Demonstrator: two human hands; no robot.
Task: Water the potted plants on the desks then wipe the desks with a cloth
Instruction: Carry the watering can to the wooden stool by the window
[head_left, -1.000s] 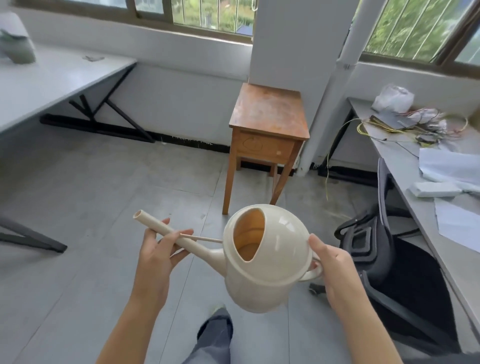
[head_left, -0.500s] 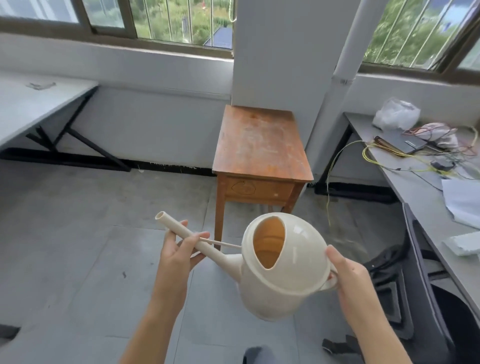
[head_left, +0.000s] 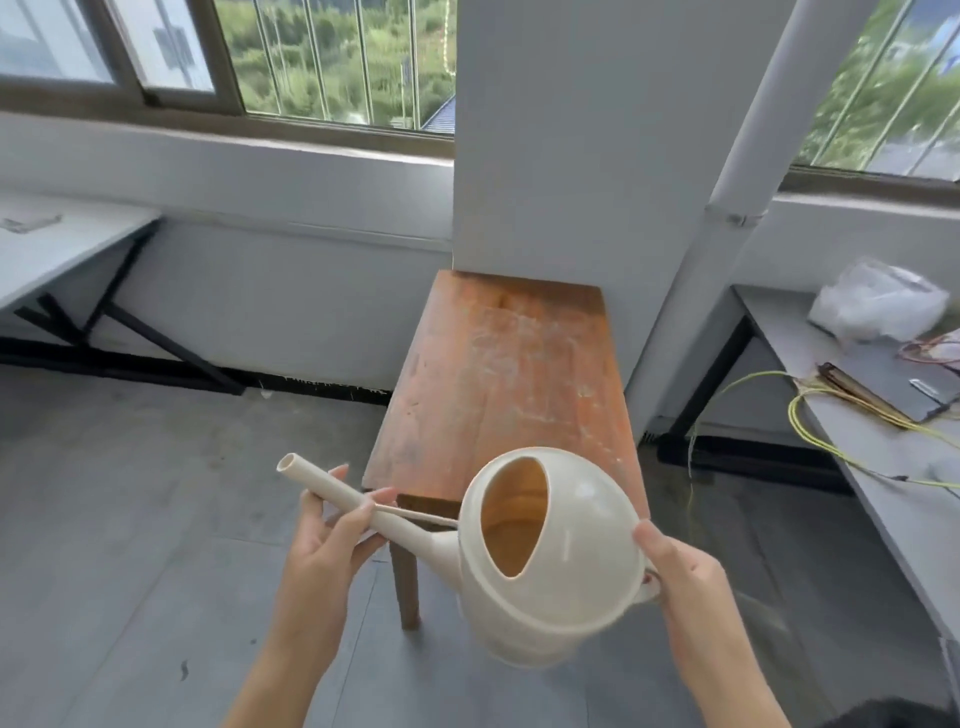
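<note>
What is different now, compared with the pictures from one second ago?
The person has stepped toward the small brown wooden table, which is now nearer. Unchanged: the left hand holds the spout of the cream plastic watering can, and the right hand holds its handle.

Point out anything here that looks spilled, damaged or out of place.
No spill shows. Loose yellow wires trail over the edge of the right desk toward the floor, and the wooden table has a worn, white-streaked top. The watering can looks intact, held by the left hand and right hand.
</note>
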